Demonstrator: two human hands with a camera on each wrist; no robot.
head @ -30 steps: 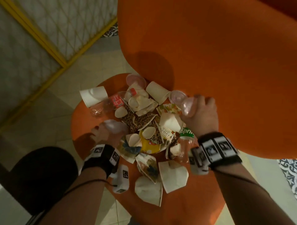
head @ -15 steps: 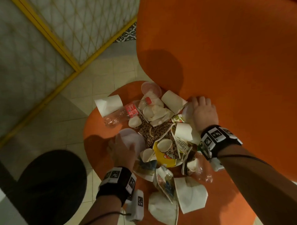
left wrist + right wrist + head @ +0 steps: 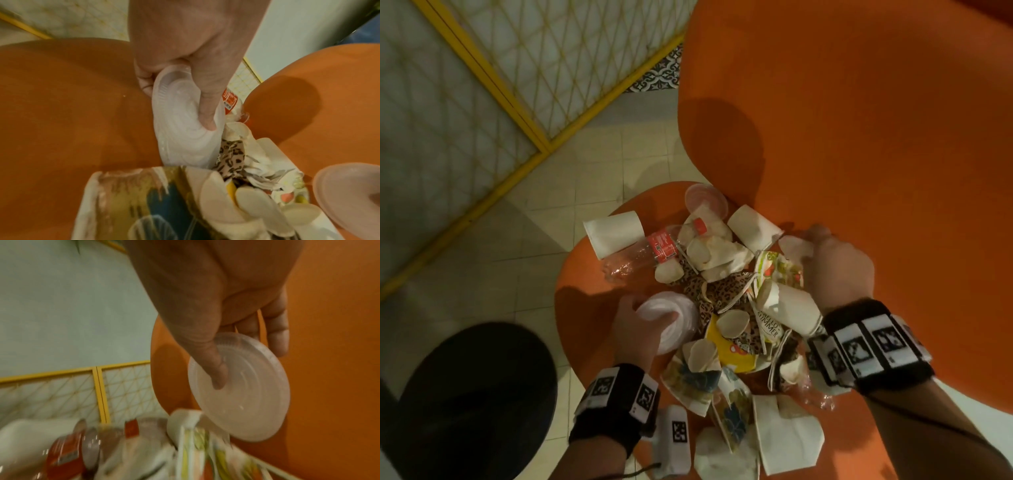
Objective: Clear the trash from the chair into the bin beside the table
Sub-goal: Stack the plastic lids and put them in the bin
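Trash heaped on chair; wrist views show hands pinching lids.

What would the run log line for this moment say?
left hand pinches white round plastic lid | right hand pinches clear round plastic lid | trash on orange chair

My head camera looked steeply down on the chair; both wrist cameras sat close, sharing its trash pile.
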